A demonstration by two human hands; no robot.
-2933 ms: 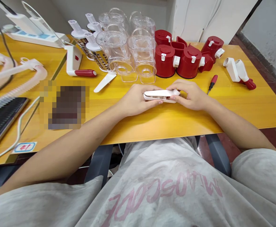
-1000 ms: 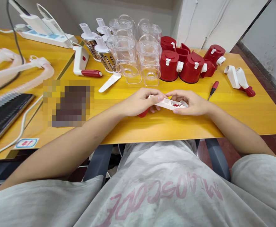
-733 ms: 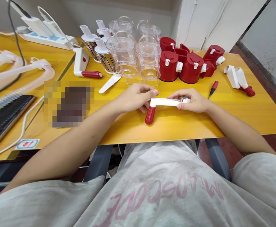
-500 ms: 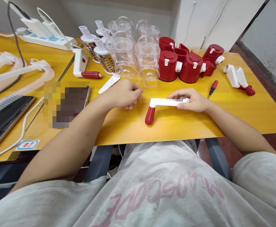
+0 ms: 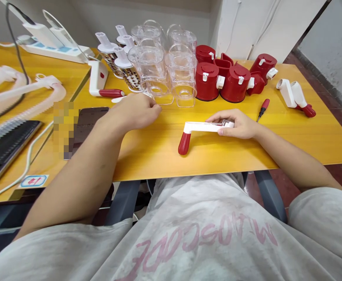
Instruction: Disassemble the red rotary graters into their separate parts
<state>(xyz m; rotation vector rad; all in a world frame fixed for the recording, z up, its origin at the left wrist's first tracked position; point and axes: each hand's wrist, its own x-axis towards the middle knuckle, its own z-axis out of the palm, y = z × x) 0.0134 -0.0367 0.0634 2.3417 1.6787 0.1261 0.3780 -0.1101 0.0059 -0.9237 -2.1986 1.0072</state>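
Note:
My left hand (image 5: pixel 140 111) is closed over a flat white plastic strip (image 5: pixel 117 100), whose ends show beyond the hand. Its fingertips are mostly hidden beneath the hand. My right hand (image 5: pixel 238 124) grips the far end of a white crank handle (image 5: pixel 202 127), near a small clear or metallic part. The crank's red knob (image 5: pixel 184 143) points down toward the table's front edge. To the right of that hand lies a red and black screwdriver (image 5: pixel 263 110).
Clear plastic housings (image 5: pixel 181 64), perforated metal drums (image 5: pixel 131 76) with white stems and red bases (image 5: pixel 207 81) stand at the back. Another crank handle (image 5: pixel 97 80) lies left, and more white crank parts (image 5: pixel 287 93) lie right. A phone (image 5: pixel 90 125) is beside my left forearm.
My left hand has moved left onto the white strip, which has turned, its near end shifting up and left. My right hand and the crank handle stay nearly in place.

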